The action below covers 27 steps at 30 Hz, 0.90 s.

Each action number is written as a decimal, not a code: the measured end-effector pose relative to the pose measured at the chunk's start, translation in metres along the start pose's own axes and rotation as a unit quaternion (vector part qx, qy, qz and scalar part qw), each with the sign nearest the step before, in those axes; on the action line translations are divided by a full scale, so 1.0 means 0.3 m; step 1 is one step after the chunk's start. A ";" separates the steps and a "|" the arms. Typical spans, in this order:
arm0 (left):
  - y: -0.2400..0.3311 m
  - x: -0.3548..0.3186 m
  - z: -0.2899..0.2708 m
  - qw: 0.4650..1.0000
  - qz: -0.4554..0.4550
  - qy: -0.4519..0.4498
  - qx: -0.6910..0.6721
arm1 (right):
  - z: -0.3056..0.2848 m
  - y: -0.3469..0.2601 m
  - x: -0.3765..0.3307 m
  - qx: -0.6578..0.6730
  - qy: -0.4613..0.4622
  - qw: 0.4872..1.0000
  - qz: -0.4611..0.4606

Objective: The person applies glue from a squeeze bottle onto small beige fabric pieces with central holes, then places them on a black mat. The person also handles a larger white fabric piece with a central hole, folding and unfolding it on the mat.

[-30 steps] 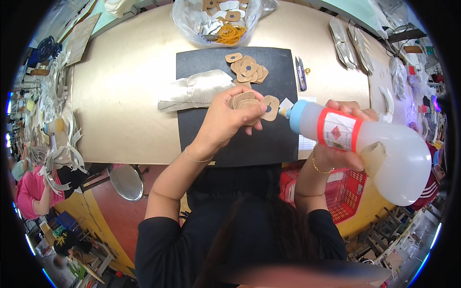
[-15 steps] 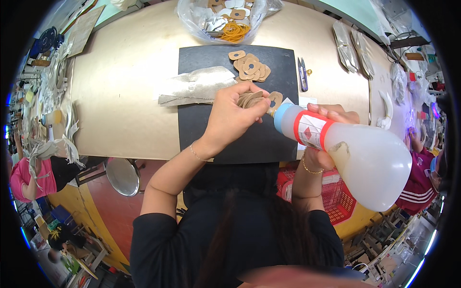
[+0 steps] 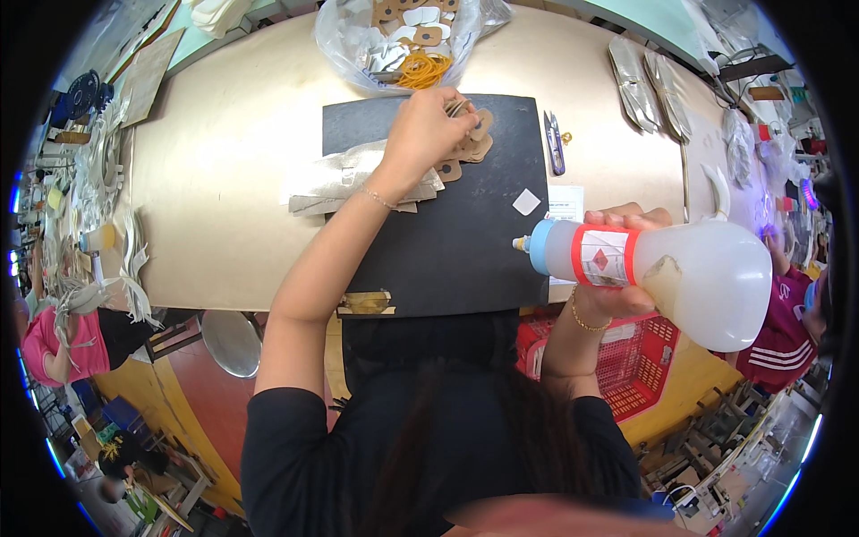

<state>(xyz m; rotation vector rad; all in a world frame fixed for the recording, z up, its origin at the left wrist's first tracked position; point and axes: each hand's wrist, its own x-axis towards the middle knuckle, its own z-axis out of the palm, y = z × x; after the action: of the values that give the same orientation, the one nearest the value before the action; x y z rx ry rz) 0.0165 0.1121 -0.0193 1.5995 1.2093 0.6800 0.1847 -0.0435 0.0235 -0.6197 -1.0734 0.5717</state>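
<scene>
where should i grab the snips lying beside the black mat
Probably best by the dark handle, coming from the near side: the snips lie lengthwise beside the black mat, with that handle at the near end and the pointed blades facing away.

Bright glare on tabletop (image 3: 228, 166), fisheye-bent edges

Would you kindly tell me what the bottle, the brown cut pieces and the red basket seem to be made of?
The bottle: probably flexible plastic, smooth; its milky wall looks translucent. Brown cut pieces: thin, flat and matte, perhaps cardboard or fibreboard, though leather isn't ruled out. Red basket: likely moulded plastic, evenly coloured, with a regular lattice.
</scene>
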 end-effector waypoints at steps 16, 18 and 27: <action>0.068 -0.258 -0.056 0.800 -0.161 -0.176 -0.550 | 0.017 0.022 0.081 -0.001 0.062 0.995 -0.074; 0.086 -0.285 -0.040 0.837 -0.150 -0.149 -0.505 | 0.020 0.016 0.086 -0.016 0.059 0.995 -0.074; 0.103 -0.318 -0.009 0.897 -0.121 -0.073 -0.418 | 0.033 0.019 0.069 -0.028 0.088 0.993 -0.076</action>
<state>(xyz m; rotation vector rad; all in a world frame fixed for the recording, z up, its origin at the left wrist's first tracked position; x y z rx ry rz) -0.0072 0.0235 0.0215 0.7476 0.8054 0.7590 0.1826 -0.0234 0.0357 -0.6205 -0.9636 0.3491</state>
